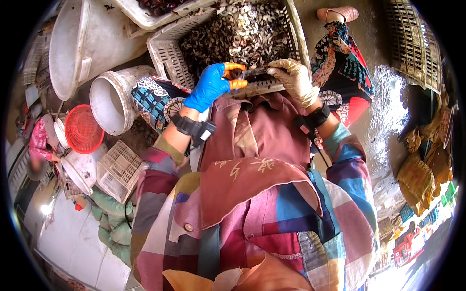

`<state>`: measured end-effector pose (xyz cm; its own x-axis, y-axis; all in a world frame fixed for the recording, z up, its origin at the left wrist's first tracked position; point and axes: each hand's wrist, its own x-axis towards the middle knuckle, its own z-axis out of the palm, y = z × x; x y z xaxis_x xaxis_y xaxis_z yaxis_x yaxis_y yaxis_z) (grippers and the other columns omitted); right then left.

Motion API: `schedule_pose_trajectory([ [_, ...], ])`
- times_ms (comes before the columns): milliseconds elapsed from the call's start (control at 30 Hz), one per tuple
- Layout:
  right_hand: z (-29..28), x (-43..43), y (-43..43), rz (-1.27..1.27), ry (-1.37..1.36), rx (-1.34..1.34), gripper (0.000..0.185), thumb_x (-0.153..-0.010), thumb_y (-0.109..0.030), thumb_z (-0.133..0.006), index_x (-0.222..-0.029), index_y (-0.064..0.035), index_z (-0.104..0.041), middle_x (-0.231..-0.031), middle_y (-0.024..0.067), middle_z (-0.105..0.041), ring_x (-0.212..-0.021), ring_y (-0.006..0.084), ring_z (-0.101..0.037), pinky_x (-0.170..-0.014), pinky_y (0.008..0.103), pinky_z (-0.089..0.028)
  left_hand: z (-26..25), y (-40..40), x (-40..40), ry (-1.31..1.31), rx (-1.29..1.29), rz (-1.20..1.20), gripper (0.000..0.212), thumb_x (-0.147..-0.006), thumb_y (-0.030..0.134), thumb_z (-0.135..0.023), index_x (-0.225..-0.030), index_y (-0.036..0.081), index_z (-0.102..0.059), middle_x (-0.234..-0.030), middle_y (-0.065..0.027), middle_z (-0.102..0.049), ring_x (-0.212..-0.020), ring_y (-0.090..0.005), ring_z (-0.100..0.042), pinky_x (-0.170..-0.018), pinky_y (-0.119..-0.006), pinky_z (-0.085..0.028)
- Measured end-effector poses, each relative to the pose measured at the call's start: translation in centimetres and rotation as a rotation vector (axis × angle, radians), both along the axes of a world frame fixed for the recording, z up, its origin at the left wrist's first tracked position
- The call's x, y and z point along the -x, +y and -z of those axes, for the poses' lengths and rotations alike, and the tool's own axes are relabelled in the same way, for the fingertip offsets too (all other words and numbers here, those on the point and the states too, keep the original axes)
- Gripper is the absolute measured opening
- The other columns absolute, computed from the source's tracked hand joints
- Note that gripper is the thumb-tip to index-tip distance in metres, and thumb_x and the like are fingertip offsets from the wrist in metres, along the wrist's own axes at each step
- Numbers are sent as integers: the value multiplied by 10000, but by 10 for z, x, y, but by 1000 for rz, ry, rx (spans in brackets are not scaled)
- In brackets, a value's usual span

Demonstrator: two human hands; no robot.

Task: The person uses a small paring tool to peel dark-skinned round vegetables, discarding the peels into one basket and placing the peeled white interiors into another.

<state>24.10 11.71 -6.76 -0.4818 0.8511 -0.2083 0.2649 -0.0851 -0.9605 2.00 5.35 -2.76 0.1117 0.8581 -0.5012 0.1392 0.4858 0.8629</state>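
Note:
My left hand [214,85], in a blue glove with orange finger covers, pinches a small dark piece [236,74] between thumb and fingers. My right hand [293,78] wears a cream glove. Its thumb and fingers are closed on one end of a thin greyish object [255,72], perhaps a blade, which reaches towards the dark piece; blur hides whether they touch. Both hands are above the near rim of a dirty white plastic crate [171,60]. The crate holds a heap of small pale and dark pieces [240,32], which look like shellfish bits.
Another white crate [145,22] with dark reddish contents stands beyond. To the left are a large white tub [65,51], a white bucket [109,103], a red basket [83,129] and an overturned crate [120,171]. Another person [40,142] is farther left. Wet floor [386,98] lies right.

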Motion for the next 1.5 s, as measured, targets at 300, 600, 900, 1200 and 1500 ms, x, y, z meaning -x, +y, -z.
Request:
schedule_pose_trajectory([
  [300, 1, 22, 0, 200, 239, 398, 153, -787, -76, -673, -910, 10, -639, -795, 11, -632, -711, 69, -562, -661, 198, -466, 2, 4, -12, -127, 4, -372, 340, -751, 111, -703, -1070, 44, -606, -794, 8, -638, -621, -39, -537, -520, -172, -378],
  [600, -16, 5, 20, 8, -122, -202, 175, -766, -187, -669, -898, -73, -660, -847, 114, -640, -769, 230, -615, -701, 297, -477, 5, 3, -4, -43, -98, -312, 366, -714, 57, -730, -1057, 27, -606, -774, -12, -625, -638, -57, -544, -581, -192, -447],
  [900, -23, -6, 24, -287, -145, -350, 155, -754, -128, -672, -878, -35, -657, -800, 91, -631, -754, 222, -591, -686, 304, -467, 11, -12, -5, -106, 20, -3, 344, -719, 104, -737, -1033, 22, -623, -709, 28, -570, -643, -48, -503, -571, -210, -429],
  [1200, -1, 5, 7, -16, 88, 268, 162, -774, -99, -687, -904, -6, -660, -814, 40, -639, -734, 84, -570, -675, 226, -475, -7, -3, -1, -100, 129, -96, 344, -745, 81, -701, -1069, 17, -604, -763, 1, -596, -634, -51, -522, -561, -188, -418],
  [1500, -4, 46, -2, 63, 240, 320, 130, -779, -77, -682, -882, -7, -643, -789, 8, -635, -722, 63, -561, -665, 202, -474, 2, -4, -19, -215, 112, -268, 276, -742, 74, -704, -1004, 44, -623, -807, 4, -629, -673, -57, -547, -586, -192, -441],
])
